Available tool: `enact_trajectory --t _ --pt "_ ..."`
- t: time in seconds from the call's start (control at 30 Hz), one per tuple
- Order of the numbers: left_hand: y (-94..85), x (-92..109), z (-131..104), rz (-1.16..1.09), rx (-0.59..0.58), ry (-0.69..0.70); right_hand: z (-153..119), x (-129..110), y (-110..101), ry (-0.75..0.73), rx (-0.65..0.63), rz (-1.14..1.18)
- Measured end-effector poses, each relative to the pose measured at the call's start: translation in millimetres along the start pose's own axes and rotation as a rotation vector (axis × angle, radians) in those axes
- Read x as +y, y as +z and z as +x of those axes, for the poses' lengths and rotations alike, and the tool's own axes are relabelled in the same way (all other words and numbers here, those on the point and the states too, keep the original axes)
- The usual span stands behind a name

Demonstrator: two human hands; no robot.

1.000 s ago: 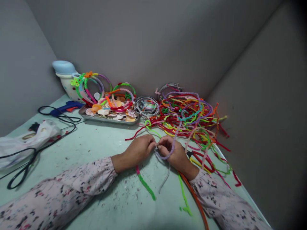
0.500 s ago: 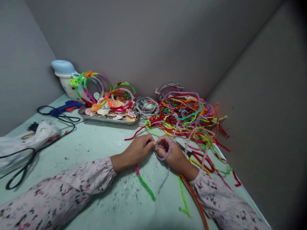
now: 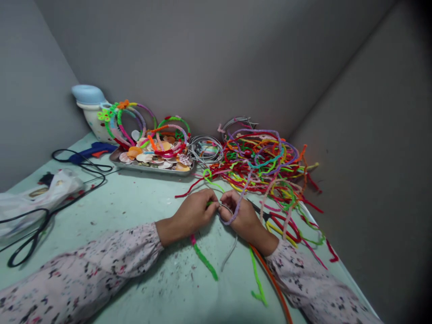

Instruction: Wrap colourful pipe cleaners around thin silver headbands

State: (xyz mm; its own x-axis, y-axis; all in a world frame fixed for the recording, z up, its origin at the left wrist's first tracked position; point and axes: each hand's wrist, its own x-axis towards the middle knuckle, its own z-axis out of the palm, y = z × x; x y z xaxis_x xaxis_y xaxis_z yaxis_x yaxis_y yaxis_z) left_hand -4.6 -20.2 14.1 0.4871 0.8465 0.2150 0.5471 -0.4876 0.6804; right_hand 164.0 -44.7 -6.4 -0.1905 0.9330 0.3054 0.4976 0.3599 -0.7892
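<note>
My left hand (image 3: 199,210) and my right hand (image 3: 241,218) meet fingertip to fingertip above the middle of the table. The right fingers are closed on a purple pipe cleaner (image 3: 239,204), which curls over them, and a grey wire (image 3: 230,254) hangs below. My left hand pinches a pipe cleaner; a bit of green shows at its thumb, and a pink and green length (image 3: 205,263) hangs beneath it. Just how the pieces join between the fingertips is too small to tell.
Scissors (image 3: 286,227) lie by my right wrist, near a heap of pipe cleaners (image 3: 266,157). Behind are wire coils (image 3: 205,150) and a metal tray (image 3: 151,169) of shells and hoops. Leftward are a blue glue gun (image 3: 91,150), black cable (image 3: 49,211), plastic bag (image 3: 64,182) and white container (image 3: 96,121).
The left fingers have shifted slightly, and green now shows by the thumb. The purple pipe cleaner and the hanging pieces have moved a little. Both hands stay close together.
</note>
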Motion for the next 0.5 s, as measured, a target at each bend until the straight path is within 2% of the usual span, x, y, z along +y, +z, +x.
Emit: enact_trajectory --t 0.17,0.3,0.5 --pt "-0.2 2.0 -1.2 0.063 -0.015 -0.009 -0.1 1.6 0.2 -0.022 -0.009 0.032" --pt "-0.3 0.2 -0.4 0.03 0.001 0.006 -0.7 -0.9 -2.2 0.006 -0.009 0.143" --pt "-2.8 -2.1 2.7 -0.234 -0.015 -0.035 1.1 -1.6 -5.7 0.236 -0.019 0.563"
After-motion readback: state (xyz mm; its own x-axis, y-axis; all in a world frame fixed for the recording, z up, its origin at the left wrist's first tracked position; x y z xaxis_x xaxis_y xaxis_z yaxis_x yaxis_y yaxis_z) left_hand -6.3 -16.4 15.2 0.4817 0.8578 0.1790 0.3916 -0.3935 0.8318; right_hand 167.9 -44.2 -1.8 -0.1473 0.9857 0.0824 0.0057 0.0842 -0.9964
